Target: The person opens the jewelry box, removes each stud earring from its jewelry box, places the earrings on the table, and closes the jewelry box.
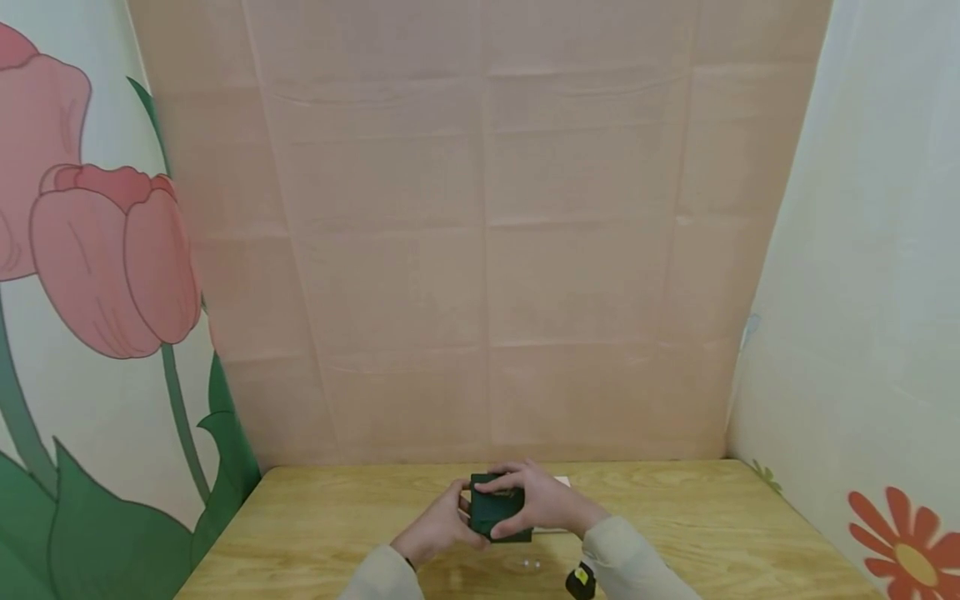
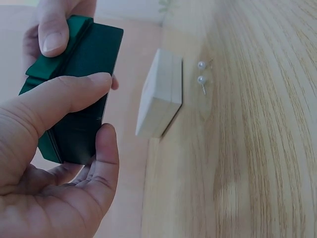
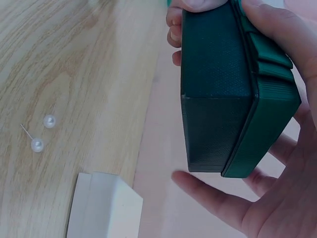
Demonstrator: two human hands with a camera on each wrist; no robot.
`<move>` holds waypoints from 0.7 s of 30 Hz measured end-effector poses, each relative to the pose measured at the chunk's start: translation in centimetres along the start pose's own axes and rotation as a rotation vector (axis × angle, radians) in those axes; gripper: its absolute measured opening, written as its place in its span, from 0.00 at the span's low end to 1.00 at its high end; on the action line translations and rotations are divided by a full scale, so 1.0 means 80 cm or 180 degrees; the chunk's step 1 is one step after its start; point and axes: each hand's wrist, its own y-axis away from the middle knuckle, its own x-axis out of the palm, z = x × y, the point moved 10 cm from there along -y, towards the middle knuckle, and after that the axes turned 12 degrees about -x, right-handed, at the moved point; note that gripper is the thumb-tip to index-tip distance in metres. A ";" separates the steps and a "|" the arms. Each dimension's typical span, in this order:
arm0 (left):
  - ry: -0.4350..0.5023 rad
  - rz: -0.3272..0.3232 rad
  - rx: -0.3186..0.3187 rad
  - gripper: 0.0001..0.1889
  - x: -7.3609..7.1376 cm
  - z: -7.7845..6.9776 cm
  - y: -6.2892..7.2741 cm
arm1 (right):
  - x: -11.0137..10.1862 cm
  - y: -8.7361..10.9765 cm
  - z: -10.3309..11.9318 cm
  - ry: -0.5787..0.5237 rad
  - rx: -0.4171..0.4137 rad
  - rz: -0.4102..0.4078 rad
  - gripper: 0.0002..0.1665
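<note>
Both hands hold a dark green jewelry box (image 3: 215, 64) up over the table, its lid pleated like a ribbon. My left hand (image 1: 442, 527) grips the lower body, thumb and fingers on its sides in the left wrist view. From the other side my right hand (image 1: 551, 500) grips the lid (image 3: 265, 134), the thumb pressed on its pleats. In the wrist views the lid sits on the body with a thin seam between them. Two pearl stud earrings (image 2: 201, 80) lie loose on the wood below. Beyond the hands stands a small white box (image 2: 163, 91).
A black and yellow object (image 1: 581, 581) lies by the right forearm, near the bottom of the head view. The wooden table (image 1: 337, 492) ends at a pinkish-beige cloth backdrop (image 1: 480, 292). Flower-painted walls (image 1: 112, 267) flank it.
</note>
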 end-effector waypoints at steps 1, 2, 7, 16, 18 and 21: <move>0.0006 0.0006 -0.0002 0.47 0.000 0.001 0.000 | 0.001 0.000 0.000 -0.0016 -0.0001 0.0000 0.34; 0.0008 0.0008 -0.0003 0.47 0.000 0.001 -0.001 | 0.001 0.001 -0.001 -0.0029 0.0005 0.0005 0.34; 0.0045 0.0060 -0.0005 0.46 0.002 0.002 -0.001 | 0.002 0.002 -0.005 -0.0054 0.0019 0.0001 0.34; 0.0088 0.0213 -0.0062 0.53 0.005 -0.003 0.002 | 0.002 0.005 -0.011 -0.0058 -0.0007 -0.0004 0.34; 0.0082 0.0241 -0.0076 0.54 0.005 -0.004 0.003 | 0.002 0.005 -0.012 -0.0110 -0.0016 -0.0003 0.34; 0.0066 0.0242 -0.0087 0.52 0.005 -0.004 0.001 | 0.002 0.006 -0.012 -0.0158 -0.0028 0.0008 0.35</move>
